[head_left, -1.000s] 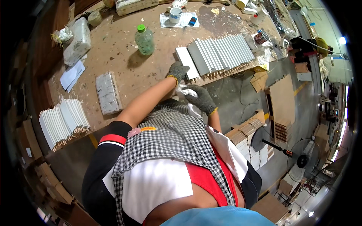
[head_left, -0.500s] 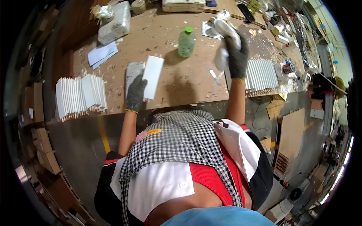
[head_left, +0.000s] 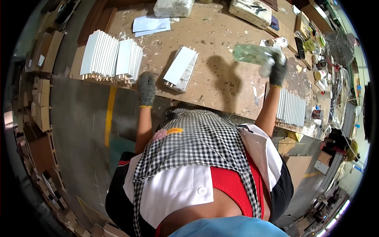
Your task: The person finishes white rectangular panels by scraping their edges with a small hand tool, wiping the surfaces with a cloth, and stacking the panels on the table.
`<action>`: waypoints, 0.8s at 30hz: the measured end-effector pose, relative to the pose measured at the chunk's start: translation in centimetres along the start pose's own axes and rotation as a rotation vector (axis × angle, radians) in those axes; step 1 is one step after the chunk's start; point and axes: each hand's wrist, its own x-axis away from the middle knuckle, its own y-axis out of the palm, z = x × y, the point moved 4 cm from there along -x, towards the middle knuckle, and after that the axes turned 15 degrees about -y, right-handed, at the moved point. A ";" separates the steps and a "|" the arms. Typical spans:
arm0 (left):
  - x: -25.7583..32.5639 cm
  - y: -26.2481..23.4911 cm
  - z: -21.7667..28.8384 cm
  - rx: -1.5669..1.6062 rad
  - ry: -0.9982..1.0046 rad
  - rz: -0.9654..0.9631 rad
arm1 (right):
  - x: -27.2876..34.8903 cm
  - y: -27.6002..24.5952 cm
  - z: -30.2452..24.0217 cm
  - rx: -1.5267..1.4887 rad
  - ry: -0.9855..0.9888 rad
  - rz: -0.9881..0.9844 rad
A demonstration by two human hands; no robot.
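Note:
My right hand (head_left: 279,69), in a dark grey glove, is closed round the neck end of a clear green-tinted bottle (head_left: 252,53). The bottle is tipped on its side above the bench. A crumpled white cloth (head_left: 266,70) hangs at the same hand. My left hand (head_left: 147,87), gloved too, is at the bench's front edge with its fingers loosely bent; nothing shows in it. Between the hands, a white board (head_left: 178,65) with wooden pegs at its ends lies on a whitish wrapped block (head_left: 188,79).
Peg-ended white boards stand in two rows, a left stack (head_left: 100,55) and a right stack (head_left: 291,106). Paper sheets (head_left: 151,25) and wrapped blocks (head_left: 251,12) lie farther back. A thin flat strip (head_left: 255,96) is near the right forearm. Jars and a phone (head_left: 299,47) crowd the right.
My left hand has left the white board and moved left to the bench edge. My right hand, holding the cloth, has taken up the bottle, which stood upright before. The view has shifted.

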 end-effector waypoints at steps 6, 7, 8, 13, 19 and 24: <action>4.9 -0.3 -6.5 -0.018 0.040 0.011 | 6.6 0.0 -3.9 0.901 -0.651 -0.226; 4.8 0.7 -4.9 0.094 -0.146 -0.156 | 7.6 0.2 -3.2 0.948 -0.492 -0.261; 5.3 1.2 -2.9 0.152 -0.245 -0.238 | 7.5 1.2 -4.8 0.983 -0.623 -0.287; 6.0 2.9 2.8 0.308 -0.232 -0.286 | 3.5 2.9 -2.3 0.997 -0.427 -0.439; 4.8 4.9 3.2 0.328 -0.273 -0.363 | 0.8 8.0 -7.0 0.765 -0.459 -0.340; 4.4 5.0 2.8 0.357 -0.189 -0.338 | -2.5 7.3 -9.3 0.828 -0.455 -0.336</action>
